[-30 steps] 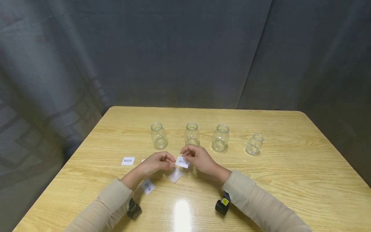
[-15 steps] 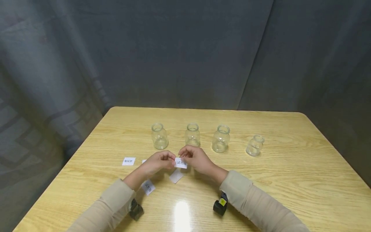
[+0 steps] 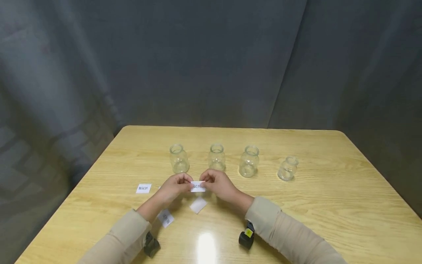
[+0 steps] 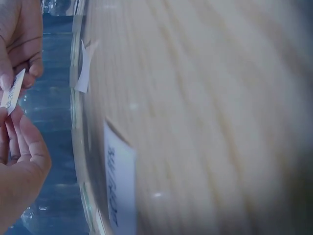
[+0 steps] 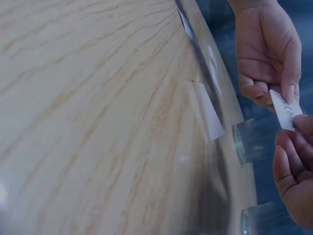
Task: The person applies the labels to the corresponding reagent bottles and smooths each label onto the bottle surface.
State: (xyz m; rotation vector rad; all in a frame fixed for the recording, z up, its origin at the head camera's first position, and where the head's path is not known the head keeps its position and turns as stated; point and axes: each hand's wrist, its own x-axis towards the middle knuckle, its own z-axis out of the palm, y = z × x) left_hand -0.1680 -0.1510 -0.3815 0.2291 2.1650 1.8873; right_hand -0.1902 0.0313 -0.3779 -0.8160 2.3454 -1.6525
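Note:
A small white label (image 3: 197,186) with dark handwritten-looking characters is held up between both hands, above the table. My left hand (image 3: 173,189) pinches its left end between thumb and fingers. Its right end is pinched by my right hand (image 3: 221,185). In the right wrist view the same label (image 5: 283,110) spans the gap from one thumb to the other. Beneath the hands lies a blank-looking white slip (image 3: 198,205). Another written label (image 3: 165,218) lies by the left wrist, and one more label (image 3: 143,188) is farther left. A further slip is mostly hidden behind the left hand.
Behind the hands three glass jars stand in a row: a left jar (image 3: 179,161), a middle jar (image 3: 217,157) and a right jar (image 3: 248,163). A smaller glass jar (image 3: 288,168) stands farther right. All rest on the wooden table (image 3: 329,205), backed by a dark curtain (image 3: 197,66).
Earlier the label was in the right hand, tilted, with the left fingers beside it. Now both hands pinch it, it lies level, and it has shifted slightly left.

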